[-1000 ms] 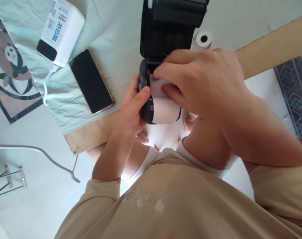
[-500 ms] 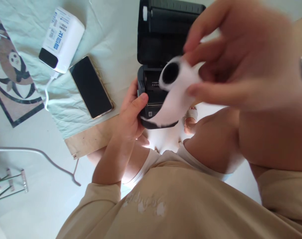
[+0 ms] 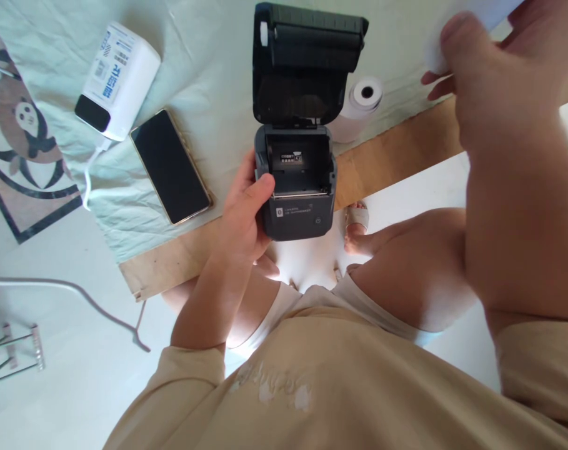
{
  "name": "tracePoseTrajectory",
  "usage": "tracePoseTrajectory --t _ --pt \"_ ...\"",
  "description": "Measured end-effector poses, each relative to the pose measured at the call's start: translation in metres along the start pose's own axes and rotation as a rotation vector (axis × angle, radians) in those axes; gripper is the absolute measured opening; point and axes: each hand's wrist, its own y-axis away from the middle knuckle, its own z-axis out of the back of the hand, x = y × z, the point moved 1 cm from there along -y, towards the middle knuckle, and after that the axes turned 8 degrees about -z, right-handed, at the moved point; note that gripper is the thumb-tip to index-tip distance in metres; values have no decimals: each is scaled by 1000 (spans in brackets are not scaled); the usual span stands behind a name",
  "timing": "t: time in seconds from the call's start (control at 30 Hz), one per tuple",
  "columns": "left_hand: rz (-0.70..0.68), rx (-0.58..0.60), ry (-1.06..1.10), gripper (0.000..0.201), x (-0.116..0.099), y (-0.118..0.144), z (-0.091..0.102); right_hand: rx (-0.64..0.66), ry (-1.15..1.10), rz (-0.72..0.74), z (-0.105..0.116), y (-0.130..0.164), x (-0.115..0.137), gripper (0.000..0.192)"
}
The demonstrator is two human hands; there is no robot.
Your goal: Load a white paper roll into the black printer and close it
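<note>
My left hand [image 3: 246,215] is wrapped round the left side of a black portable label printer [image 3: 300,219], thumb on its edge. The printer's lid [image 3: 297,94] stands open, and no roll sits in its paper bay. At the upper right, my right hand [image 3: 503,69] is closed on a white paper roll [image 3: 473,9], partly cut off by the frame's edge. A second white paper roll [image 3: 364,100] stands upright on the table, just right of the lid and partly hidden by it.
A black-screened phone [image 3: 171,165] lies left of the printer. Beyond it is a white device [image 3: 119,81] with a blue-printed label and a plugged-in white cable [image 3: 89,172]. A pale green cloth [image 3: 209,75] covers the table, whose wooden edge [image 3: 405,140] runs near my legs.
My right hand has carried the paper roll away from above the printer, up and to the right. The bay and the standing roll now show. My left hand keeps its hold.
</note>
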Motion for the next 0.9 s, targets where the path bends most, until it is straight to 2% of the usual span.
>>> tracePoseTrajectory --t 0.07,0.1,0.27,0.33,0.43,0.5,0.57,0.67,0.77,0.9 --pt "1 1 2 34 1 0 1 -89 262 164 1 8 6 18" --pt "0 5 3 33 1 0 1 -110 367 182 2 10 9 22" --pt "-6 14 8 32 2 0 3 -92 626 -30 5 7 9 51" --pt "5 -1 -2 33 2 -1 4 -81 600 71 7 11 11 57" --pt "14 -5 -21 36 2 -1 4 -104 498 362 6 29 19 53" --pt "16 7 -28 37 1 -1 3 -49 428 447 -1 42 26 60" --pt "12 8 -26 35 1 0 2 114 402 443 -14 50 29 71" --pt "9 4 -23 34 1 0 0 302 453 410 -35 51 27 72" --pt "0 5 -7 36 0 0 -1 340 525 325 -47 45 20 61" --pt "2 4 -26 35 -1 0 -3 308 542 258 -51 41 16 47"
